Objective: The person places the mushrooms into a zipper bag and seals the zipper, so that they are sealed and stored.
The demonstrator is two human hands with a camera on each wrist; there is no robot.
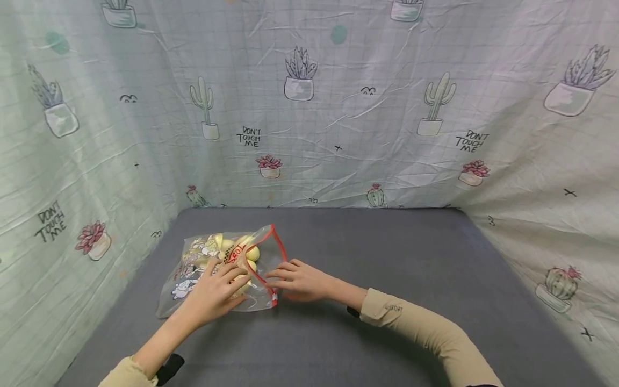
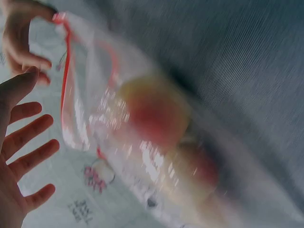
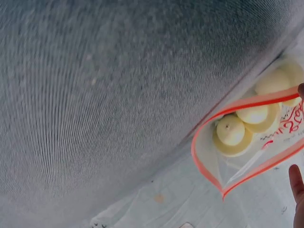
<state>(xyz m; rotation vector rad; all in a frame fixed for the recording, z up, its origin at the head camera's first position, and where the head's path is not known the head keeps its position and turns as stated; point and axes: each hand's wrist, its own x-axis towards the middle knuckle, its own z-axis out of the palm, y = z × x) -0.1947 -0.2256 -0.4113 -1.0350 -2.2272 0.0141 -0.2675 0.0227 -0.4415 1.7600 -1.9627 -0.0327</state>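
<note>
A clear zip bag (image 1: 266,303) with red zip edges lies on the dark table, its mouth parted towards the right. Inside are several round yellow fruits (image 3: 231,130); in the left wrist view a blurred fruit (image 2: 159,114) has a reddish side. My left hand (image 1: 217,290) is over the near side of the bag; in the left wrist view its fingers (image 2: 33,135) are spread and hold nothing. At the mouth, my right hand (image 1: 302,280) touches the red edge with a digit, the other fingers apart from it. Most of that hand is outside the right wrist view.
The dark grey table (image 1: 387,258) reaches back to a hanging cloth (image 1: 329,134) printed with potted cacti. More of this cloth encloses the left and right sides. Dark bands (image 1: 170,368) show at the wrists.
</note>
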